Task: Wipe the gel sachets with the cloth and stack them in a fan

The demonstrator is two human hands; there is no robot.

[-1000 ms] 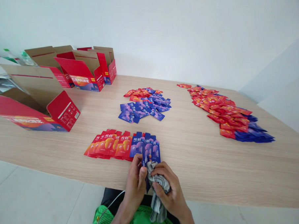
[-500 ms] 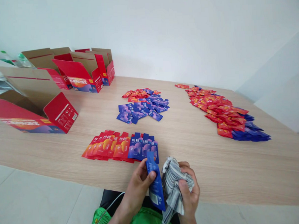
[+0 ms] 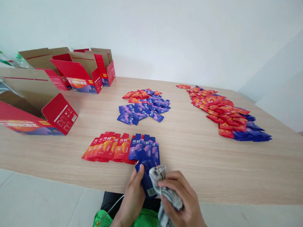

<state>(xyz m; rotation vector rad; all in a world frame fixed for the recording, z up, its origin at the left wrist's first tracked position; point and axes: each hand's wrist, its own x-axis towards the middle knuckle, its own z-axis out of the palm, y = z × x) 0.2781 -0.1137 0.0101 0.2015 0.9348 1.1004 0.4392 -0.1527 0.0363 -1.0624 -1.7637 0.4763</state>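
My left hand [image 3: 133, 191] grips a blue pouch [image 3: 147, 180] by its left edge, thumb on the face that carries small print and a barcode. A crumpled grey striped cloth [image 3: 167, 193] is bunched in my right hand [image 3: 184, 200], and its upper end lies against the right side of the pouch. Just beyond, a row of overlapping pouches lies on the table: red pouches [image 3: 106, 147] on the left, blue pouches [image 3: 136, 146] on the right. The held pouch covers part of the row's right end.
A mixed pile of pouches [image 3: 143, 107] lies mid-table. A longer heap of red and blue pouches [image 3: 221, 112] stretches along the right. Several open red cartons [image 3: 58, 114] stand at the left with flaps up. The table's front edge [image 3: 233, 205] runs near my lap.
The blue pouch has turned from edge-on to face me more and shifted left. My right hand has brought the cloth over onto the pouch, fingers now pressing from above.
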